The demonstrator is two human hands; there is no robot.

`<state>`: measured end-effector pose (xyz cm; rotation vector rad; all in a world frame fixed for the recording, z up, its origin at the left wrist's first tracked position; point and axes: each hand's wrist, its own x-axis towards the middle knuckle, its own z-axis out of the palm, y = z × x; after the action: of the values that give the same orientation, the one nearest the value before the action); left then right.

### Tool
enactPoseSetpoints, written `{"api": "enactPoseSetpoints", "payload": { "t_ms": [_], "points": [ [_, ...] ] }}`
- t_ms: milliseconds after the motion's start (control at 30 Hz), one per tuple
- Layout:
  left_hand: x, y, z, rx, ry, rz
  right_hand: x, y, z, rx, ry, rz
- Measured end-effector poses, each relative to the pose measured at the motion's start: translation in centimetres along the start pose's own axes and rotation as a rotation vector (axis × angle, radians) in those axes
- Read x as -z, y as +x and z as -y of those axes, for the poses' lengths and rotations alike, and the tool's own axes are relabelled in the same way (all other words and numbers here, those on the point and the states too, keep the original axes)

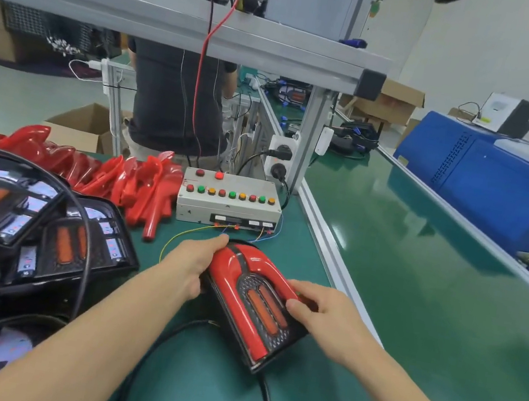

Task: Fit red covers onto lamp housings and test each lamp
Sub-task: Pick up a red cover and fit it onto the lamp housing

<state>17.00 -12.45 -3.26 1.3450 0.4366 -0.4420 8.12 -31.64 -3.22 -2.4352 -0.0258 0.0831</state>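
A black lamp housing [270, 348] lies on the green bench in front of me with a red cover [237, 275] sitting on it. My left hand [190, 263] grips the housing's left side, its forefinger stretched along the cover's far end. My right hand [324, 317] holds the right edge, thumb and fingers curled onto the cover. A grey test box [229, 207] with rows of coloured buttons stands just behind. Thin wires [188, 233] run from the box toward the lamp.
A heap of loose red covers [114, 176] lies at the back left. Several uncovered black housings [11, 212] with thick black cables are stacked at the left. A green conveyor belt [434, 279] runs along the right. Another person [175, 99] stands behind the bench frame.
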Motion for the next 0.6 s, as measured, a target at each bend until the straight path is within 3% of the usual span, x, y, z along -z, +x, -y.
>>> {"api": "enactPoseSetpoints", "payload": {
  "t_ms": [367,467,533,600],
  "points": [
    [1.5,0.2,-2.5,-0.077,0.239,0.223,-1.4,-2.1,1.1,0.139,-0.042,-0.192],
    [1.8,0.2,-2.9,-0.089,0.259,0.263,-1.7,-2.5,0.8,-0.004,0.282,-0.158],
    [1.9,0.3,-2.9,-0.114,0.275,0.289,-2.0,-2.7,0.8,-0.131,0.595,0.024],
    [1.8,0.3,-2.8,-0.124,0.309,0.305,-2.4,-2.9,0.6,-0.133,0.709,0.105]
  ]
}}
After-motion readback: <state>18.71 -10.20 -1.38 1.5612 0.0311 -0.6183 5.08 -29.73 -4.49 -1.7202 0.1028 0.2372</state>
